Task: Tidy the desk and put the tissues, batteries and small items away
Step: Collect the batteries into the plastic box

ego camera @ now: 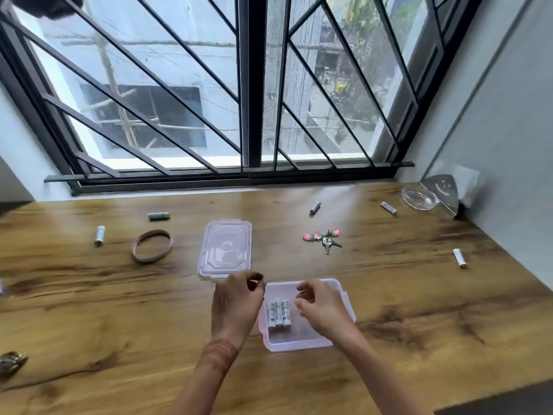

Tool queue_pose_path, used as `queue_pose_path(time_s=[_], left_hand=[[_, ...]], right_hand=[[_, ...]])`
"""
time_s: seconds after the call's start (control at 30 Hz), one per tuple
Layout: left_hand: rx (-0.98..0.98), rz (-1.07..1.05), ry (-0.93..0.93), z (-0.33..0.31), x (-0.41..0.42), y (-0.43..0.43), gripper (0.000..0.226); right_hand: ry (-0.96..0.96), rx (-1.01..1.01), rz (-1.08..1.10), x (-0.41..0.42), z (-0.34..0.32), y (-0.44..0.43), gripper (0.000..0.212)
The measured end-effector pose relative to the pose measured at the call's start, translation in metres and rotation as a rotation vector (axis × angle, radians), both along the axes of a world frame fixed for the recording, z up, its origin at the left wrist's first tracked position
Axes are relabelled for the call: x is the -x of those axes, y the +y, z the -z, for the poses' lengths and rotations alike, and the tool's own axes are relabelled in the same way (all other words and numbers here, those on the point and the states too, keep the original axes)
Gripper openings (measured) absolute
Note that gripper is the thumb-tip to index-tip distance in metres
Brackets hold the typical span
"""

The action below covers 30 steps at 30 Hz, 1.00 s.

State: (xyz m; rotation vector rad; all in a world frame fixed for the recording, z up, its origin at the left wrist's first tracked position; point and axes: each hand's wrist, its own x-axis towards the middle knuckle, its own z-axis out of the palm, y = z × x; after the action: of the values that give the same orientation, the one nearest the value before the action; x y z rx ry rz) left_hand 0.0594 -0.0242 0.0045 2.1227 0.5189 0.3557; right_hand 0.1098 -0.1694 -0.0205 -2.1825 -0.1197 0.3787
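A clear plastic box [302, 339] with pink clips sits near the desk's front edge, holding three white batteries [279, 314] side by side. My left hand [235, 307] hovers at the box's left rim and my right hand [321, 310] over its right half; both have curled, parted fingers and hold nothing. The box's lid [225, 248] lies just behind. Loose batteries lie at far left [99, 235], back left [159, 216], back middle [315, 208], back right [388, 207] and right [460, 258]. A key bunch [324, 238] with pink tags lies right of the lid.
A tan rubber band [152, 245] lies left of the lid. A glass dish [418, 199] and a metal corner shelf [443, 194] sit at the back right by the wall. A metallic object [12, 362] rests at the left edge. A barred window runs behind the wooden desk [119, 310].
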Motion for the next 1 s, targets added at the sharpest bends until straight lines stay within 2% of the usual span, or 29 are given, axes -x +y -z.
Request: queue_pose_path(time_s=[0.17,0.33,0.4,0.63,0.7,0.77,0.87,1.0], left_hand=[[-0.023,-0.007,0.005,-0.002,-0.012,-0.005,0.017],[-0.075,-0.011,0.015,-0.008,-0.037,-0.021,0.018],[-0.075,0.009,0.015,-0.010,-0.050,-0.030,0.018],[-0.090,0.054,0.059,-0.006,-0.106,-0.066,0.020],[-0.086,0.087,0.081,-0.005,-0.122,-0.079,0.021],[-0.093,0.107,0.101,-0.003,-0.137,-0.090,0.022],[-0.110,0.121,0.137,-0.002,-0.161,-0.105,0.020],[-0.163,0.109,0.169,-0.001,-0.194,-0.117,0.022]], right_hand=[[-0.093,-0.184,0.069,-0.015,-0.025,-0.014,0.011],[-0.177,-0.202,0.200,-0.050,-0.040,-0.051,0.007],[-0.236,-0.099,0.247,-0.071,-0.037,-0.074,0.004],[-0.373,0.576,0.479,-0.146,0.002,-0.181,0.034],[-0.329,0.688,0.540,-0.164,0.011,-0.212,0.049],[-0.248,0.734,0.568,-0.177,0.019,-0.235,0.058],[-0.199,0.742,0.591,-0.192,0.029,-0.258,0.047],[-0.357,0.627,0.485,-0.205,0.042,-0.267,0.030]])
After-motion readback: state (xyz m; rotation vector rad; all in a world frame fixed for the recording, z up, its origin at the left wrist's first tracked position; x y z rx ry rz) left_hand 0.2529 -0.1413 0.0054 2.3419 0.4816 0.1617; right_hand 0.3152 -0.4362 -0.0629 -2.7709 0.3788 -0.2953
